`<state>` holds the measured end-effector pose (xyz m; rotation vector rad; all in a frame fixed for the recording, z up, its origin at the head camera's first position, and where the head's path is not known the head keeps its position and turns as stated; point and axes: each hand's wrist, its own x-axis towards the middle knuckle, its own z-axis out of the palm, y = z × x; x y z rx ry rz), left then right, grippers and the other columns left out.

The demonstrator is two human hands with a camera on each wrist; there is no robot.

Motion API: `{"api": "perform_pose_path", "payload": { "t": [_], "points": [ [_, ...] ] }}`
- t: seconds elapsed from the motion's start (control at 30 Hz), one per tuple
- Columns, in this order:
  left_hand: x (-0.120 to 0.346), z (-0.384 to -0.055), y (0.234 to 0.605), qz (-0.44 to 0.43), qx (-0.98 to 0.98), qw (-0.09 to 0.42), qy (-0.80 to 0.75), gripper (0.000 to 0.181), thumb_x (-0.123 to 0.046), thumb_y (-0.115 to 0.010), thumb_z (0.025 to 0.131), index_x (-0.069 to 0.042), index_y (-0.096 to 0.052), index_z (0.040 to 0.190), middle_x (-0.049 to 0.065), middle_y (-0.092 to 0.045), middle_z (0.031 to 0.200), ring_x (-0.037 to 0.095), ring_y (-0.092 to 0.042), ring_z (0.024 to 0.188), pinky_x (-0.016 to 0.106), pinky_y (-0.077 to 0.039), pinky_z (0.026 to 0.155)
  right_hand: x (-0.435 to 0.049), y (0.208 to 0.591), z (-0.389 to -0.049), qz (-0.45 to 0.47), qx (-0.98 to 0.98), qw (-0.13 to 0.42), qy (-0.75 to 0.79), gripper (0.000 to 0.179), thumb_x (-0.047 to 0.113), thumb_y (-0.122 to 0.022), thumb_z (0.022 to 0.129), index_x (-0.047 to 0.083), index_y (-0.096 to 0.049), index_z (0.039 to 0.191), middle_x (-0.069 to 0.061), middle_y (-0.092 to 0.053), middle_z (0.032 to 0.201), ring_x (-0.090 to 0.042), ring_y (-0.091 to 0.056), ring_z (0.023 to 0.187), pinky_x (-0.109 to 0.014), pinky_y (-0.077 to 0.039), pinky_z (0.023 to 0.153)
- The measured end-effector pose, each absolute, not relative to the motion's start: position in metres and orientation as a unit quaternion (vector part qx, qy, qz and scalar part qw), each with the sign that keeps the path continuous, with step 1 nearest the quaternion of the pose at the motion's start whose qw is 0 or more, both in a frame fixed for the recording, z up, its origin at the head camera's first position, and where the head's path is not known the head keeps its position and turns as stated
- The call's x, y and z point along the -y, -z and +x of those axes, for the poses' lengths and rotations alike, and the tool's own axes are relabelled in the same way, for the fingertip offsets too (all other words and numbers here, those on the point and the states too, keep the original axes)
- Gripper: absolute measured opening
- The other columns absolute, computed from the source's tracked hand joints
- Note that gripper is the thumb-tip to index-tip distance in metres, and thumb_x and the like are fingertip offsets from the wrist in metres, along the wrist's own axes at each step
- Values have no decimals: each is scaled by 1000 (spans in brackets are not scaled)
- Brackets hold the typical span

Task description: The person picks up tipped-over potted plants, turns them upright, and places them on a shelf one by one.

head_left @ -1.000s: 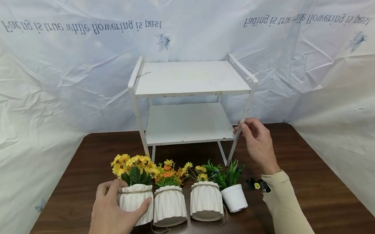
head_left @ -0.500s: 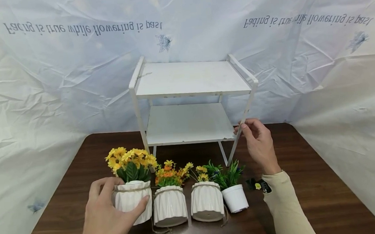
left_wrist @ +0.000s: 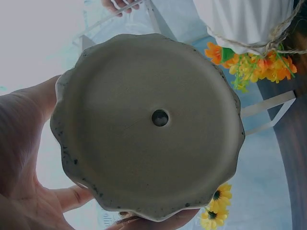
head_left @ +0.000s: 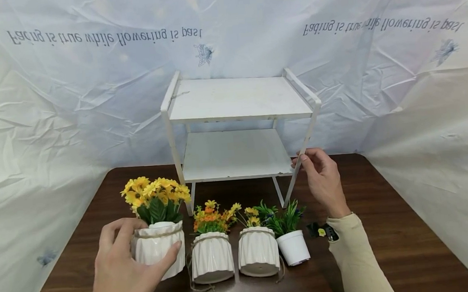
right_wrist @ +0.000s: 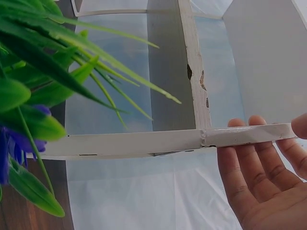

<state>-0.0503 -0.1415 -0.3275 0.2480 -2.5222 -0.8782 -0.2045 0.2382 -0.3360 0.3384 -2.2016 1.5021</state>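
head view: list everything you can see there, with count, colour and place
rack: 1, white, back of table
ribbed pots: 3, white, one in left hand, two in front of rack
smooth pot: 1, white, right end of row
flowers: 4 bunches, yellow, orange, blue-purple, one per pot
leaves: too many to count, green, among flowers
twine: 3, brown, around ribbed pots
table: 1, dark brown, under rack
cloth: count unclear, pale blue-white, printed, around table
dark items: count unclear, black and yellow, by right cuff
sleeve: 1, beige, right arm
left hand: 1, bare, gripping ribbed pot
right hand: 1, bare, holding rack's right post
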Motion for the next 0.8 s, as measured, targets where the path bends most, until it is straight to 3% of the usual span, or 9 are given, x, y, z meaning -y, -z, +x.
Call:
{"api": "perform_pose_path", "payload": {
  "t": [0.3,0.47,0.7,0.8],
  "points": [
    [140,-50,326,70,905,267,323,62,-37,-98,59,-16,-64,106,8,-50,119,31,-58,94,37,-47,62,-239,339,-205,126,798,229,-543,30,23,-51,108,-1,-62,122,-23,-70,109,-8,-69,97,-18,-55,85],
    [138,-51,324,48,895,302,325,62,-33,-99,58,-14,-64,105,8,-52,117,29,-56,98,43,-49,67,-240,341,-205,129,796,232,-544,30,22,-51,108,-1,-63,122,-24,-70,109,-9,-70,97,-18,-55,85],
    [133,-53,320,41,885,331,324,58,-32,-98,59,-14,-63,102,7,-54,116,16,-50,95,26,-39,72,-240,344,-205,128,793,233,-548,29,22,-51,108,-1,-63,121,-23,-70,108,-8,-70,97,-19,-56,86],
    [131,-54,317,34,881,335,332,58,-32,-98,60,-12,-63,103,9,-55,119,17,-49,94,30,-38,74,-240,345,-205,129,790,235,-552,30,24,-51,108,-1,-63,121,-23,-70,108,-8,-70,98,-21,-57,88]
  ]
}}
